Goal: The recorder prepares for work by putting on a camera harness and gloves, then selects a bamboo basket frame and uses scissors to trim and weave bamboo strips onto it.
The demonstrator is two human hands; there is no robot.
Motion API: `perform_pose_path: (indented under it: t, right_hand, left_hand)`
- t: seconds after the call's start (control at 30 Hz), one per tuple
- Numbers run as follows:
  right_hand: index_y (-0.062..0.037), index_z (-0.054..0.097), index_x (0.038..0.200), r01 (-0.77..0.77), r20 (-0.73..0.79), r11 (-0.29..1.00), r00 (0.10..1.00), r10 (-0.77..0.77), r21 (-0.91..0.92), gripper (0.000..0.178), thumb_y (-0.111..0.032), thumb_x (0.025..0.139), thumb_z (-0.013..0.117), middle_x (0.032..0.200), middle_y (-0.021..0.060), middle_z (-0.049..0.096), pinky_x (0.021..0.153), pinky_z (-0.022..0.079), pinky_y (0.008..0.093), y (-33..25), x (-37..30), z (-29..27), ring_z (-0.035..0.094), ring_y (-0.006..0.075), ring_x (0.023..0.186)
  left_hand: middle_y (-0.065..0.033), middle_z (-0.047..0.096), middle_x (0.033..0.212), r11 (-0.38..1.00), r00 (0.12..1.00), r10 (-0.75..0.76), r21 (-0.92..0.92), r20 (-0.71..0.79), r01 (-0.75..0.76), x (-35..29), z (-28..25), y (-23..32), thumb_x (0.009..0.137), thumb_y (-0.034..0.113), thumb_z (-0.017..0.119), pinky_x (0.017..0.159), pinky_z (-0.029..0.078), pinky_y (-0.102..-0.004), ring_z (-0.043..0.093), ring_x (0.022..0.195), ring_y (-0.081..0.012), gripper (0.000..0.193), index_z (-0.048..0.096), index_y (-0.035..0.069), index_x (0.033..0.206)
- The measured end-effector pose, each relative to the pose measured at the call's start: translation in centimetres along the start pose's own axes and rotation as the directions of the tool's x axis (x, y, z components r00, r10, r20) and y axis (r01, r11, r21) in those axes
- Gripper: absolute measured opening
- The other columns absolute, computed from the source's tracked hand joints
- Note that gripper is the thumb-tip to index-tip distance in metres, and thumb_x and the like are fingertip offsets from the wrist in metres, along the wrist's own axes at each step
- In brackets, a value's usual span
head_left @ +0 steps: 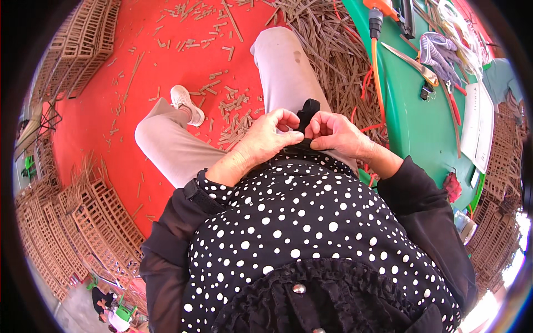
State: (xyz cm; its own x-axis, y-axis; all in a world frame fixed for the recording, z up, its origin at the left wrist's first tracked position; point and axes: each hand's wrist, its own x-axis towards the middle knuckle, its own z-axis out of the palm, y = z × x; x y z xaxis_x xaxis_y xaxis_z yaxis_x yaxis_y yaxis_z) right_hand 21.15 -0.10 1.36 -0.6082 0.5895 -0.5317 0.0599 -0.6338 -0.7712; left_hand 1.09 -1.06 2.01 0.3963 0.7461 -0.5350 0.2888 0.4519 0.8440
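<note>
A black strap (308,109) with a looped end stands up at my lap, between my two hands. My left hand (265,134) is closed at its left side, with the thumb and fingertips against the black material. On the other side my right hand (340,135) pinches the strap's lower part between thumb and curled fingers. Both hands are close together in front of the black-and-white dotted top (288,222). Where the strap leads below my fingers is hidden.
At the right, a green table (402,83) bears scissors (413,64), an orange air tool (377,16), a grey glove (438,53) and red-handled pliers (452,105). Brown strips (327,55) are heaped beside my leg. Scraps litter the red floor (139,66); stacked brown lattice frames (100,216) stand left.
</note>
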Motion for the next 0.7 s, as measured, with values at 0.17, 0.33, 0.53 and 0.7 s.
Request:
perform_pose_path:
  t: [0.17, 0.33, 0.53, 0.7]
  right_hand:
    - [-0.0054, 0.046, 0.083, 0.066, -0.028, 0.996, 0.997, -0.067, -0.063, 0.024, 0.004, 0.069, 0.064, 0.081, -0.0013, 0.052, 0.07, 0.043, 0.02, 0.7, -0.7, 0.5, 0.049, 0.0045, 0.076]
    - [-0.0055, 0.048, 0.084, 0.074, -0.118, 0.986, 0.989, -0.093, -0.151, 0.023, 0.0, 0.071, 0.066, 0.079, -0.0031, 0.051, 0.065, 0.042, 0.0181, 0.9, -1.0, 1.0, 0.049, 0.0028, 0.072]
    - [-0.0045, 0.049, 0.083, 0.084, -0.16, 0.984, 0.981, -0.11, -0.16, 0.02, -0.002, 0.072, 0.065, 0.077, -0.0037, 0.052, 0.062, 0.042, 0.0167, 0.9, -1.2, 1.3, 0.049, 0.0018, 0.068]
    - [-0.0007, 0.055, 0.086, 0.037, -0.233, 0.961, 0.967, -0.103, -0.273, 0.017, -0.006, 0.073, 0.065, 0.075, -0.0015, 0.056, 0.063, 0.045, 0.0189, 0.7, -1.4, 1.6, 0.052, 0.0036, 0.067]
  left_hand:
    - [-0.0029, 0.057, 0.09, 1.0, 0.997, 0.009, 0.0, 0.079, -0.01, 0.0, -0.9, 0.8, 0.071, 0.011, 0.065, 0.071, 0.043, -0.0229, 0.051, 0.076, -0.0086, 0.032, 0.054, 0.001, 0.1]
    - [-0.0008, 0.055, 0.084, 0.993, 0.991, -0.014, 0.118, 0.132, -0.001, 0.2, -1.1, 1.6, 0.072, 0.012, 0.061, 0.069, 0.043, -0.0218, 0.05, 0.072, -0.0066, 0.027, 0.057, 0.001, 0.097]
    - [-0.0002, 0.054, 0.082, 0.995, 0.99, 0.042, 0.083, 0.133, -0.054, 0.3, -1.0, 1.4, 0.073, 0.012, 0.059, 0.069, 0.042, -0.0206, 0.048, 0.072, -0.006, 0.027, 0.057, 0.002, 0.098]
    - [-0.0009, 0.055, 0.085, 1.0, 0.986, 0.03, -0.002, 0.167, -0.03, 0.5, -0.9, 1.1, 0.074, 0.01, 0.059, 0.07, 0.043, -0.0209, 0.05, 0.075, -0.0063, 0.028, 0.055, 0.0, 0.1]
